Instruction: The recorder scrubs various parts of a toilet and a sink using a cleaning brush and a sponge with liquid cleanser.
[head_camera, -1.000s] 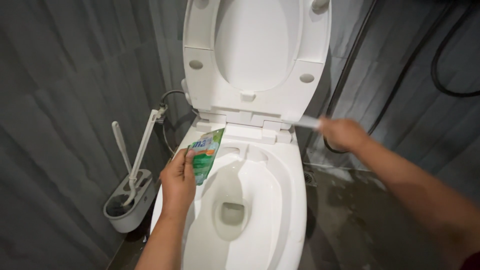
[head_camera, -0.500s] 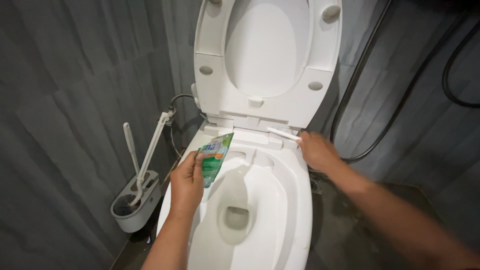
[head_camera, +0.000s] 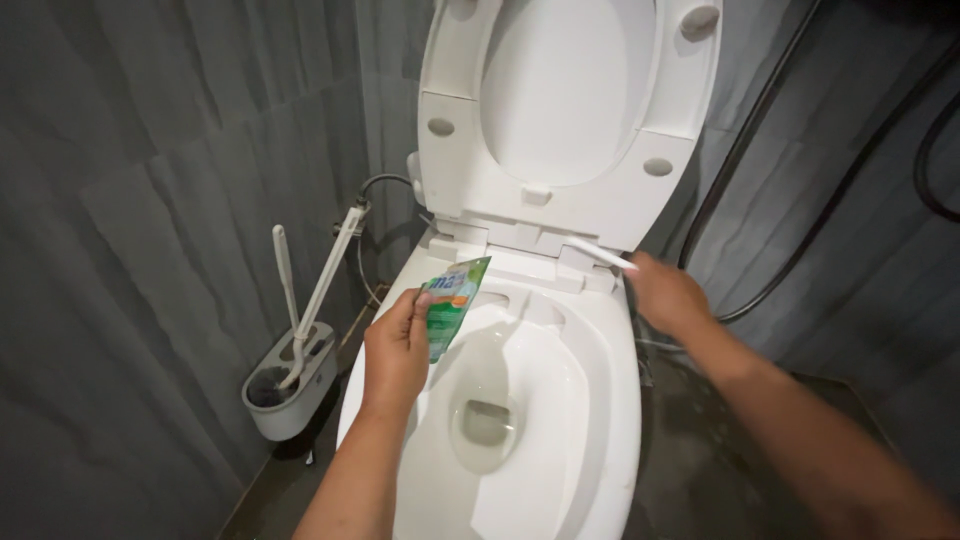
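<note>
— Grip check? 
— Left hand (head_camera: 395, 350) pinches my flat, glossy green sachet (head_camera: 452, 303) over the smooth white toilet bowl (head_camera: 600, 400); right hand (head_camera: 668, 295) closed around a thin white stick (head_camera: 600, 253).

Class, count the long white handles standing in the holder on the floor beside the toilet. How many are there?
2. Both stand in the grey holder left of the toilet: a shorter handle at the back and a longer slanted handle leaning right. Others may be hidden inside.
</note>
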